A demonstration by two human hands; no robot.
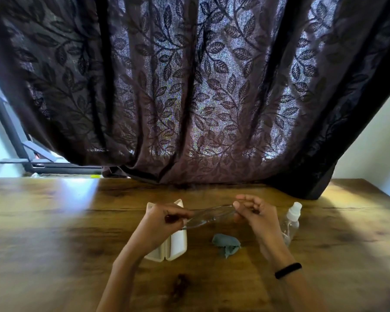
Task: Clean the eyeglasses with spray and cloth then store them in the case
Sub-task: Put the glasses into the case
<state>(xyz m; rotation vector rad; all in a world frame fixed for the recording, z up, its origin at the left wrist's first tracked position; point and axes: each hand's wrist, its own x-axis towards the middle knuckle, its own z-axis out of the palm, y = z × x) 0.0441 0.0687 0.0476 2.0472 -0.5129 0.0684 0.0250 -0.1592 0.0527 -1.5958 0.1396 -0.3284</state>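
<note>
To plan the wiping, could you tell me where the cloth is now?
Head view: the cloth lies crumpled on the table, between the case at left and the bottle at right.

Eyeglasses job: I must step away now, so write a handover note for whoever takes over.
Left hand and right hand each pinch one end of the clear-framed eyeglasses above the wooden table.
Open white hard case lies under the left hand; crumpled grey cloth and clear plastic spray bottle are set down.
Done: cleaning seemingly finished, unconfirmed.
Left: put glasses in case, close it.
</note>
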